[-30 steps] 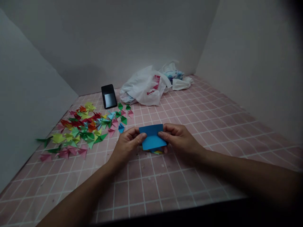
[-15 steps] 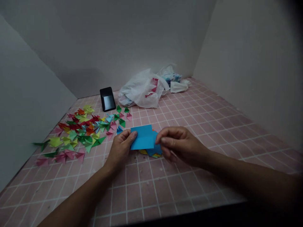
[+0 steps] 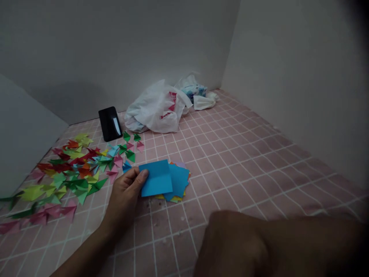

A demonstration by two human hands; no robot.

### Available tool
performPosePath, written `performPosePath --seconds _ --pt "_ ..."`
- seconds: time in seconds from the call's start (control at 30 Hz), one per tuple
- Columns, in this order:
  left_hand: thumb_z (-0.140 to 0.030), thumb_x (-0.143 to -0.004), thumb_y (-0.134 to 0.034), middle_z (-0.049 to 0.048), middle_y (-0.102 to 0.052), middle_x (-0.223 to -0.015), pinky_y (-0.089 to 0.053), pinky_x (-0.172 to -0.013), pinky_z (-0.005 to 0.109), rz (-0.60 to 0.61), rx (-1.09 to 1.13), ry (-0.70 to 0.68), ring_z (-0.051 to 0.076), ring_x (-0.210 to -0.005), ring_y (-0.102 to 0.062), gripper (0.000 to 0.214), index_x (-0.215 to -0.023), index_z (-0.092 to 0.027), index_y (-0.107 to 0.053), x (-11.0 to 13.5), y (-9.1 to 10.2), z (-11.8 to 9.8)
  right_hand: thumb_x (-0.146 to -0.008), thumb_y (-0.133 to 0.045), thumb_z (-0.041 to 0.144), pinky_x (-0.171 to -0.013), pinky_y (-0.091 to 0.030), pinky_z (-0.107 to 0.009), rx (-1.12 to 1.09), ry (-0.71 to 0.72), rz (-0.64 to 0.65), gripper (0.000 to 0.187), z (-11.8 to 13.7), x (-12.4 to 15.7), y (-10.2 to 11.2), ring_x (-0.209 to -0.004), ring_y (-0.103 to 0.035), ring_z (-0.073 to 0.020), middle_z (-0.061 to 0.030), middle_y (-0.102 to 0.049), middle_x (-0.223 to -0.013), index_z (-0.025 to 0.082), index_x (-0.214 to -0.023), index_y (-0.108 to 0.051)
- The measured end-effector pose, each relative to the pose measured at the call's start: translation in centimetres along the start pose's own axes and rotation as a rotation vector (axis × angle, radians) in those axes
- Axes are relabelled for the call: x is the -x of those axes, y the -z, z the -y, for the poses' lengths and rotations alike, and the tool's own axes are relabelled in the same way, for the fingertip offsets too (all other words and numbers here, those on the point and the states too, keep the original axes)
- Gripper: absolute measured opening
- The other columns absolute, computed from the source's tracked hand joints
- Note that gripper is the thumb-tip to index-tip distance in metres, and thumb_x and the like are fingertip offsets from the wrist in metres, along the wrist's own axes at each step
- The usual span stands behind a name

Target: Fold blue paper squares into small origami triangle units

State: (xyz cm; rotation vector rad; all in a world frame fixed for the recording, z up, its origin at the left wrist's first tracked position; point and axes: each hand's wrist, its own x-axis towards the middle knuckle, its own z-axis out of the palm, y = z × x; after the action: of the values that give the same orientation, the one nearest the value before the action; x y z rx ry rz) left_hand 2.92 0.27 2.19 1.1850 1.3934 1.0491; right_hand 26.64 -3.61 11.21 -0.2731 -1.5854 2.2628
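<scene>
Between the thumb and fingers of my left hand (image 3: 125, 196) is a blue sheet of origami paper (image 3: 157, 180) with a faint crease across its middle, gripped by its left edge. Behind and to its right, a pile of coloured paper squares (image 3: 180, 179) lies on the table, a blue one on top and yellow and orange edges peeking out. My right hand (image 3: 230, 242) is low in the foreground, blurred, its back towards me. Its fingers are hidden, so whether it holds anything does not show.
Many folded paper pieces (image 3: 77, 169) in several colours spread over the left of the pink checked tablecloth (image 3: 230, 154). A black phone (image 3: 110, 124) leans at the back left. White plastic bags (image 3: 157, 109) lie by the back wall. Pale walls enclose the sides.
My right hand has drawn away from the blue paper, towards me and down. My left hand keeps hold of the sheet. The view has turned slightly, shifting things leftward.
</scene>
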Motion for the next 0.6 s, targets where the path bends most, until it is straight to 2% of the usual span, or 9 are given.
performPosePath --seconds 0.1,0.2,0.27,0.33,0.4,0.5,0.6 --pt "-0.049 -0.081 -0.074 -0.0059 -0.039 -0.060 -0.030 -0.046 0.018 -0.002 -0.008 -0.001 0.008 -0.053 -0.035 0.040 -0.068 -0.019 -0.050 0.1 0.0 0.0 -0.088 -0.063 0.061 -0.045 -0.031 -0.021 0.127 0.099 -0.437 0.059 -2.5 -1.0 1.6 -0.047 -0.038 -0.0071 0.0044 -0.043 -0.051 0.019 -0.051 -0.044" --pt "-0.049 -0.082 -0.072 -0.0060 -0.039 -0.061 -0.030 -0.047 0.018 0.006 -0.002 -0.012 0.008 -0.054 -0.034 0.040 -0.069 -0.019 -0.049 0.2 -0.1 0.1 -0.093 -0.060 0.048 -0.047 -0.033 -0.021 0.256 0.190 -0.824 0.044 -5.1 -2.5 4.0 -0.049 -0.040 -0.0073 0.0050 -0.046 -0.055 0.019 -0.061 -0.048" --pt "-0.048 -0.082 -0.072 -0.0061 -0.038 -0.062 -0.030 -0.047 0.018 0.013 -0.006 -0.037 0.008 -0.055 -0.034 0.040 -0.068 -0.018 -0.049 0.4 -0.2 0.0 -0.087 -0.066 0.040 -0.048 -0.036 -0.021 0.221 0.115 -0.860 0.024 -6.4 -3.3 5.3 -0.051 -0.045 -0.0075 0.0047 -0.053 -0.064 0.018 -0.080 -0.057" --pt "-0.047 -0.082 -0.072 -0.0062 -0.037 -0.061 -0.029 -0.048 0.018 0.029 -0.021 -0.060 0.008 -0.054 -0.033 0.041 -0.067 -0.018 -0.048 0.5 -0.3 -0.1 -0.082 -0.069 0.037 -0.049 -0.038 -0.021 0.129 0.011 -0.820 0.022 -7.2 -3.8 6.0 -0.050 -0.048 -0.0088 0.0054 -0.054 -0.061 0.019 -0.091 -0.060" --pt "-0.047 -0.083 -0.071 -0.0060 -0.038 -0.061 -0.030 -0.048 0.019 0.068 -0.026 -0.054 0.008 -0.055 -0.034 0.040 -0.067 -0.018 -0.048 0.7 -0.4 -0.2 -0.079 -0.070 0.038 -0.050 -0.039 -0.022 0.081 -0.050 -0.801 0.022 -7.6 -4.0 6.1 -0.049 -0.049 -0.0089 0.0056 -0.053 -0.056 0.019 -0.082 -0.060" --pt "-0.049 -0.084 -0.070 -0.0050 -0.043 -0.062 -0.032 -0.049 0.019 0.130 0.002 -0.022 0.009 -0.056 -0.038 0.038 -0.071 -0.018 -0.052 0.8 -0.5 -0.2 -0.075 -0.073 0.040 -0.051 -0.038 -0.022 0.084 -0.045 -0.826 0.031 -7.9 -3.9 5.9 -0.048 -0.047 -0.0078 0.0054 -0.053 -0.052 0.019 -0.067 -0.053" --pt "-0.048 -0.083 -0.071 -0.0040 -0.048 -0.065 -0.036 -0.052 0.019 0.145 0.034 -0.014 0.009 -0.058 -0.043 0.035 -0.075 -0.017 -0.056 0.8 -0.5 -0.1 -0.074 -0.073 0.039 -0.050 -0.038 -0.022 0.104 -0.029 -0.836 0.031 -7.8 -3.8 5.9 -0.048 -0.048 -0.0082 0.0050 -0.054 -0.051 0.019 -0.065 -0.051"
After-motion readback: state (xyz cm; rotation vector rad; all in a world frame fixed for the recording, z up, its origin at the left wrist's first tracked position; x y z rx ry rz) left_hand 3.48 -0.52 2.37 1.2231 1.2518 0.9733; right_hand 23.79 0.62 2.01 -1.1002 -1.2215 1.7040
